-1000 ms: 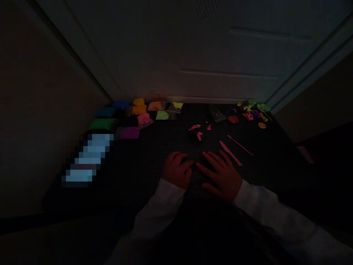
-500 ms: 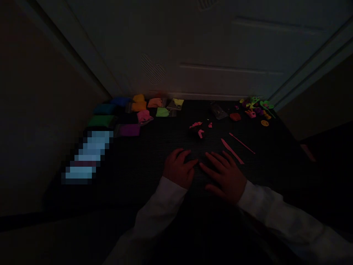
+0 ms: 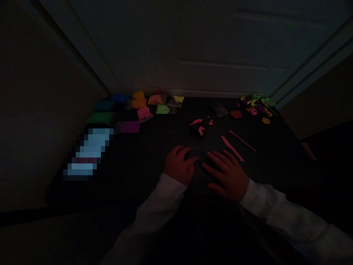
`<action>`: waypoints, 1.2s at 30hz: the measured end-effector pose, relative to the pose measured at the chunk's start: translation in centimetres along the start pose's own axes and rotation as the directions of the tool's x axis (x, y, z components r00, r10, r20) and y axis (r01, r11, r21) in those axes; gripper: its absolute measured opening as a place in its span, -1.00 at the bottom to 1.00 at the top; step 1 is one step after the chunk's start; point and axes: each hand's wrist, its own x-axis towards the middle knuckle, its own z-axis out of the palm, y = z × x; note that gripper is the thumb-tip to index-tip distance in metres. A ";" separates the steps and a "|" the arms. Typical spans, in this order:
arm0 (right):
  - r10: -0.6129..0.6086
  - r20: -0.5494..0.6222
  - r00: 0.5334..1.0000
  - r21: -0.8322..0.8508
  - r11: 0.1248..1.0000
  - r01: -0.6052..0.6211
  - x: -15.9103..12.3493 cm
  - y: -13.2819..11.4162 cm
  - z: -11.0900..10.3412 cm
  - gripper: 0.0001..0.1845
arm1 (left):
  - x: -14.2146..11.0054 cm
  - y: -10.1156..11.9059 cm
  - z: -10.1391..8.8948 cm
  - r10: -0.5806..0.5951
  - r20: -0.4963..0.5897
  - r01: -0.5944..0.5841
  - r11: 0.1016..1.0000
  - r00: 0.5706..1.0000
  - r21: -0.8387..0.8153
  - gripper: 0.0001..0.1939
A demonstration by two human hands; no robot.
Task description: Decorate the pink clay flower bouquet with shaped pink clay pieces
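Note:
The scene is very dim. My left hand (image 3: 179,165) rests on the dark table, its fingers slightly bent and apart, with one fingertip pointing right. Beside it, my right hand (image 3: 227,175) lies palm down with fingers spread. A small dark spot shows between the nearest fingertips; I cannot make out what it is. Beyond both hands sits a small dark lump with pink clay pieces (image 3: 201,130) on it. To the right lie a pink plastic clay knife (image 3: 232,148) and a thin pink stick tool (image 3: 242,140), neither touched.
Bags of coloured clay, including a purple one (image 3: 130,127) and a green one (image 3: 101,118), line the back left. A blurred bright rectangle (image 3: 91,152) is at the left. A clear bag (image 3: 219,108), a red lump (image 3: 236,114) and small clay figures (image 3: 255,106) stand at the back right.
My right hand has shifted very slightly to the right, widening the gap between the fingertips. The whole view has tilted a little; the things on the table stay in place.

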 end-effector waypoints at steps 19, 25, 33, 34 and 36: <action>-0.001 -0.120 0.993 0.062 0.998 0.008 -0.3 0.3 0.4 -0.55 | -0.3 0.6 -0.7 0.067 0.048 -0.065 0.997 0.997 -0.037 -0.69; 0.014 -0.148 0.989 0.073 0.997 -0.003 -0.4 0.5 0.6 -0.60 | -0.4 0.7 -0.5 0.093 0.097 -0.093 0.996 0.991 -0.013 -0.66; -0.014 -0.140 0.990 0.040 0.999 0.020 -0.3 0.7 1.2 -0.59 | -0.3 0.7 -0.4 0.094 0.117 -0.093 0.996 0.989 -0.008 -0.67; -0.006 -0.130 0.991 0.037 0.999 0.011 -0.3 0.7 1.2 -0.60 | -0.3 0.7 -0.5 0.093 0.117 -0.093 0.996 0.989 -0.009 -0.68; 0.000 -0.124 0.992 0.034 0.999 0.004 -0.2 0.6 1.2 -0.60 | -0.3 0.8 -0.5 0.091 0.118 -0.091 0.996 0.989 -0.008 -0.67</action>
